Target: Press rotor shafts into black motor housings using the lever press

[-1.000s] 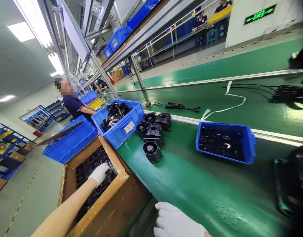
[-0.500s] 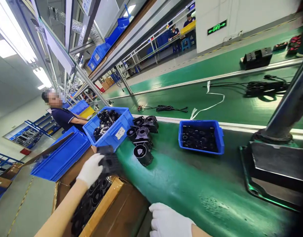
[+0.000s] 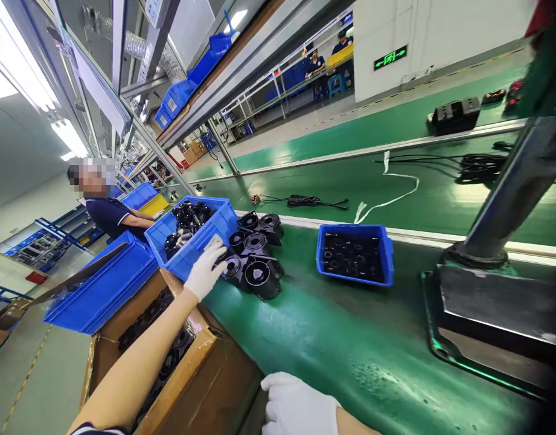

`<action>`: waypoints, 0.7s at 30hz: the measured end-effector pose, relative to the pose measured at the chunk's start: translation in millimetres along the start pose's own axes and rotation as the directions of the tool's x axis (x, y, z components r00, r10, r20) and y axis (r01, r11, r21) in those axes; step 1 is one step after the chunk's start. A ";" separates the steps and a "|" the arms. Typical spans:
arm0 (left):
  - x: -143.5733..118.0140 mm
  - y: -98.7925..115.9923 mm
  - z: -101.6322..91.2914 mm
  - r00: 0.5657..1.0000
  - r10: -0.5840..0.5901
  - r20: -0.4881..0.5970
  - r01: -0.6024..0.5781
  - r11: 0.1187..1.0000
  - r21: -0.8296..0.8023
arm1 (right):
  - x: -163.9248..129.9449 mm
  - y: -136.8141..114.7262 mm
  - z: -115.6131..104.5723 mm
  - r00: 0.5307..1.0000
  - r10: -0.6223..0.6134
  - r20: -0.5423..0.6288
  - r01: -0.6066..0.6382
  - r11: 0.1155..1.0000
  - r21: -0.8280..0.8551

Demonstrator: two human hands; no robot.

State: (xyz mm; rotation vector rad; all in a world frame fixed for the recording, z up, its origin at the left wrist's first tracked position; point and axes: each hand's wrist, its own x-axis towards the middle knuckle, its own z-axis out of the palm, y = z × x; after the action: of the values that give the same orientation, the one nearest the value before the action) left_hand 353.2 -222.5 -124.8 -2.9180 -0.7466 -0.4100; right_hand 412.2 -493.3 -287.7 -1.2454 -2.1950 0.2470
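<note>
My left hand (image 3: 206, 272), in a white glove, is closed at the left side of a black plastic housing (image 3: 231, 266) with a round opening. That housing stands on the green bench, against a group of similar black housings (image 3: 256, 241). The fingers hide part of it. My right hand (image 3: 300, 405), also gloved in white, is low over the bench's near edge with its fingers curled in. Nothing shows in it. Beneath my left forearm, an open cardboard box (image 3: 205, 350) holds more black housings (image 3: 171, 359).
A blue bin (image 3: 205, 235) of black parts stands behind my left hand. A smaller blue bin (image 3: 389, 260) with small black parts is right of the housings. A metal post on a heavy base (image 3: 490, 302) stands at right. Another person (image 3: 108, 211) is at the far left.
My left hand has moved right and slightly up from above the cardboard box, bringing the black housing down beside the others on the bench. My right hand has barely moved.
</note>
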 end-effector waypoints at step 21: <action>-351.1 -110.0 0.9 0.652 -0.190 0.734 0.022 0.972 0.232 | -2.9 -8.9 -9.8 0.978 -0.103 -0.183 0.097 0.994 -0.040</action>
State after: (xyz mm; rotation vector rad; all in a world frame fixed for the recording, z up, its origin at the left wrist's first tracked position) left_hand 4.1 -286.5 -221.6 -2.7730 -0.9617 0.9105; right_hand 412.6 -501.8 -277.1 -1.1226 -2.1003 0.0550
